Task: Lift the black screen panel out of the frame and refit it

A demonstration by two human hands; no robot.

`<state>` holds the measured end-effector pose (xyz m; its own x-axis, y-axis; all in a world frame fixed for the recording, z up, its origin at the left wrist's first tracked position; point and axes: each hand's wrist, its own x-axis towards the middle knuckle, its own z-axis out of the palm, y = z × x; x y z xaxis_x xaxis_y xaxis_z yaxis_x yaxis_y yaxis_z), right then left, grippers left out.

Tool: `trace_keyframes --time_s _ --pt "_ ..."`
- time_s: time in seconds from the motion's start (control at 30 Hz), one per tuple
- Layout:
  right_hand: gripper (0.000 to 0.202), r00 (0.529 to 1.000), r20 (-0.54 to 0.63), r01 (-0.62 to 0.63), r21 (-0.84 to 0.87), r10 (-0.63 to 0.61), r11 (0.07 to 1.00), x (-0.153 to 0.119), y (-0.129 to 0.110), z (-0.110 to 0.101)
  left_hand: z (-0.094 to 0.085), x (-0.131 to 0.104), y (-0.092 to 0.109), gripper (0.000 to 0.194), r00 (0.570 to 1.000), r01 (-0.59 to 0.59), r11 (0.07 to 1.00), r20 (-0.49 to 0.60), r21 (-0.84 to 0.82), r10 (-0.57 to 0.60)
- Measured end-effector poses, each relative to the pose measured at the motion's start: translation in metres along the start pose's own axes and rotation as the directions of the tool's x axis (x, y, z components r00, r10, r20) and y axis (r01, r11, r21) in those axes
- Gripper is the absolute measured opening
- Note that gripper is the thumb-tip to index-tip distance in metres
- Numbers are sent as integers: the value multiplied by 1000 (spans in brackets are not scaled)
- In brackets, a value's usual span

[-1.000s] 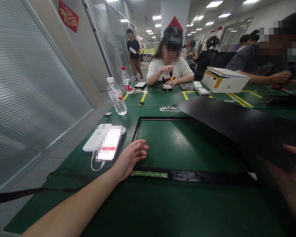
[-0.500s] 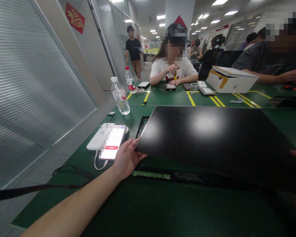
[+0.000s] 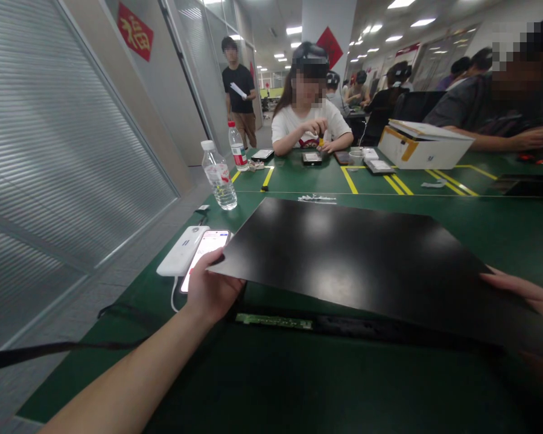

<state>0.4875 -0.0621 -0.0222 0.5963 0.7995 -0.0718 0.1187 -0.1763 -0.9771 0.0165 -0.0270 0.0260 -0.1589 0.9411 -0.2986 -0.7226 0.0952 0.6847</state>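
A large, thin, glossy black display panel is held up over the table, tilted. My left hand grips its left edge, thumb on top and fingers underneath. At the right edge my right hand holds the panel the same way, with its fingers partly hidden below. Under the panel lies a black frame, mostly covered. A narrow green circuit board shows along the near side of that frame.
Beside my left hand lie a phone and a white power bank with a cable. Two water bottles stand beyond. Across the green table, a person works at a hard drive; a white box sits to the right.
The panel has shifted left and toward me, and its tilt has changed. Both hands moved left with it, the right one coming further into view. White scraps behind the panel are now visible.
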Motion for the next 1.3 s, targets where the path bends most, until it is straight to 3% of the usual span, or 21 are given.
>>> trace_keyframes --time_s 0.07,0.13,0.17,0.23,0.33,0.6,0.77,0.97,1.3 --pt "25 999 27 18 -15 -17 1000 -2 -4 0 1 0 3 38 999 -35 999 5 4 34" --pt "24 992 110 -64 -1 64 998 -3 -8 3 2 0 6 40 998 -63 998 -2 19 63" --pt "22 973 169 -158 4 155 987 -4 -11 6 2 1 7 41 997 -76 997 -2 29 76" --pt "28 891 315 -355 33 327 934 -7 -17 14 1 1 11 43 994 -107 993 10 47 106" --pt "42 836 381 -469 125 394 874 -13 -28 24 -1 1 15 39 992 -127 989 13 72 126" --pt "52 895 334 -369 184 296 911 -11 -31 27 4 -1 17 31 984 -169 979 -41 112 174" --pt "46 937 233 -309 208 260 928 -11 -30 30 5 -1 10 33 978 -210 965 24 155 208" --pt "39 943 230 -281 172 239 944 -12 -31 31 -2 0 6 35 976 -210 951 112 225 189" --pt "49 971 185 -170 76 154 982 -4 -18 25 0 -1 3 30 962 -240 921 201 307 184"
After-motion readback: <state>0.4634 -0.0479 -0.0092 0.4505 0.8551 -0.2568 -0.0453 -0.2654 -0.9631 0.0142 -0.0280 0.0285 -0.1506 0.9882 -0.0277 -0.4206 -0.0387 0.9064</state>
